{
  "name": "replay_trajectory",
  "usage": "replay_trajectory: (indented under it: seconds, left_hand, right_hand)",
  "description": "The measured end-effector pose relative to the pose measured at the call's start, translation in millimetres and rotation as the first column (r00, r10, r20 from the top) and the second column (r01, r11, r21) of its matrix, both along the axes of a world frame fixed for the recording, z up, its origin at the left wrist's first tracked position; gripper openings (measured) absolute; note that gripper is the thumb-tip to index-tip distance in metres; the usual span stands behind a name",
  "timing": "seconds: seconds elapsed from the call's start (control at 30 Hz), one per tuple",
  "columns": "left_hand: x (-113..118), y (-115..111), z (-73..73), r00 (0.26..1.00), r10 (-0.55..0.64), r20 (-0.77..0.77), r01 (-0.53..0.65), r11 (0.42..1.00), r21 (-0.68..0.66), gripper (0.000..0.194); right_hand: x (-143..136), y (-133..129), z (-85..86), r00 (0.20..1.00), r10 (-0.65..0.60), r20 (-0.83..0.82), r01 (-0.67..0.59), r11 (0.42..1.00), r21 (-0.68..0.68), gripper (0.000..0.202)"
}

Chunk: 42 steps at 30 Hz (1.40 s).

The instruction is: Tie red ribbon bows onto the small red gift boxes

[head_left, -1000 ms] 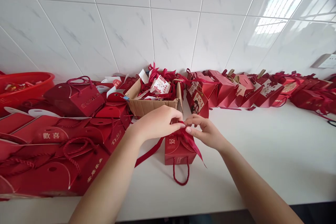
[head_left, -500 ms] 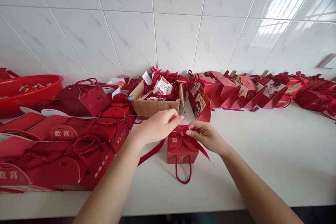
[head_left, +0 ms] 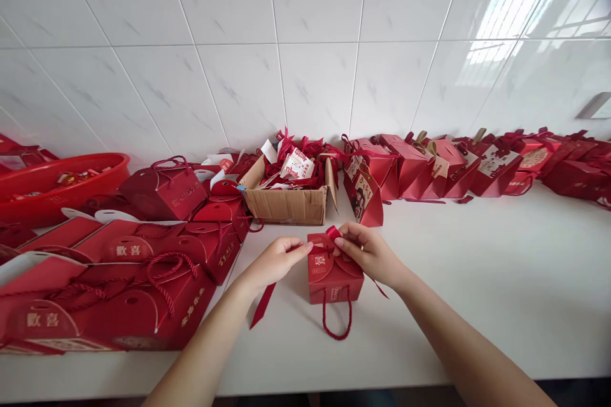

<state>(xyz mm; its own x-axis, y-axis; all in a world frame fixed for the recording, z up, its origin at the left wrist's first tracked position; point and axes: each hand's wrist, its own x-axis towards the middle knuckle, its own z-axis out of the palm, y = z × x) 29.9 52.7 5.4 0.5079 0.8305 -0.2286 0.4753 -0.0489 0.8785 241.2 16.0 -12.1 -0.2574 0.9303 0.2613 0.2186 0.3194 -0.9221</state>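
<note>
A small red gift box [head_left: 334, 282] with gold lettering stands on the white table, its rope handle [head_left: 337, 336] hanging toward me. Over its top runs a red ribbon [head_left: 333, 233], looped near the middle. My right hand [head_left: 372, 254] pinches the ribbon's loop between thumb and fingers above the box. At the box's left edge, my left hand [head_left: 279, 259] is closed on the ribbon, and a loose tail of it hangs below that hand. Another ribbon end sticks out under my right hand. The knot itself is partly hidden by my fingers.
Behind stands an open cardboard box [head_left: 286, 205] full of red ribbons and printed tags. Many red gift boxes [head_left: 128, 305] crowd the left side, with a red basin [head_left: 114, 172] of sweets behind them. A row of finished-looking boxes [head_left: 415, 168] lines the tiled wall at right.
My left hand has come down and left, from above the box to its left edge, now on the ribbon. My right hand stays at the loop. The view has tilted slightly upward.
</note>
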Motion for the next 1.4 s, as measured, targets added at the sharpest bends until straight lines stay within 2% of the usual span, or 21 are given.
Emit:
replay_trajectory:
  seconds: [0.2,0.37,0.53,0.73,0.83,0.93,1.0,1.07,1.13,1.27,1.33,1.4]
  left_hand:
    - [0.4,4.4,-9.1,0.991,0.056,0.125,-0.061,0.997,0.036,0.043]
    - [1.9,5.8,-18.0,0.976,0.107,0.188,-0.113,0.993,0.022,0.042]
    - [0.4,5.8,-18.3,0.965,0.113,0.236,-0.12,0.993,0.016,0.041]
    - [-5.6,7.5,-15.5,0.922,0.159,0.352,-0.143,0.987,-0.069,0.038]
    - [-10.2,4.4,-3.2,0.91,0.149,0.387,-0.119,0.988,-0.1,0.034]
    - [-11.4,-2.3,19.3,0.897,0.107,0.428,-0.068,0.992,-0.106,0.033]
    - [-7.7,-6.9,35.9,0.895,0.036,0.445,0.002,0.996,-0.084,0.033]
    - [-0.1,-9.8,50.7,0.895,-0.049,0.443,0.075,0.996,-0.04,0.032]
    - [10.3,-10.1,62.4,0.892,-0.103,0.441,0.114,0.993,0.002,0.03]
    - [33.4,-3.0,75.7,0.9,-0.12,0.42,0.107,0.993,0.055,0.027]
    - [44.3,2.9,77.8,0.912,-0.112,0.395,0.095,0.994,0.063,0.027]
    - [53.3,9.0,76.9,0.917,-0.113,0.383,0.095,0.993,0.066,0.029]
  right_hand:
    - [-0.5,0.3,-3.4,1.0,-0.012,0.016,0.012,1.0,0.023,0.023]
    - [-1.2,-0.3,-5.9,0.999,-0.007,-0.046,0.008,1.0,0.027,0.022]
    - [-0.1,-0.6,-4.7,0.997,0.051,-0.061,-0.05,0.999,0.02,0.022]
    - [-1.6,-0.9,-2.3,1.0,0.029,-0.01,-0.028,0.998,0.055,0.02]
    - [-5.9,-2.6,-0.3,0.998,-0.048,0.032,0.047,0.998,0.053,0.02]
    - [-12.2,-3.2,1.3,0.988,-0.124,0.087,0.122,0.992,0.031,0.017]
    - [-15.6,-2.9,1.8,0.975,-0.168,0.145,0.164,0.986,0.043,0.015]
    - [-16.7,-2.9,2.1,0.96,-0.184,0.21,0.167,0.981,0.096,0.015]
    - [-15.3,-3.4,2.5,0.951,-0.163,0.264,0.113,0.974,0.195,0.018]
    - [-9.3,-5.3,3.1,0.947,-0.113,0.3,0.0,0.936,0.351,0.016]
    - [-7.8,-5.6,2.7,0.949,-0.111,0.295,0.007,0.943,0.332,0.016]
    - [-7.9,-5.1,1.8,0.952,-0.127,0.278,0.051,0.962,0.267,0.025]
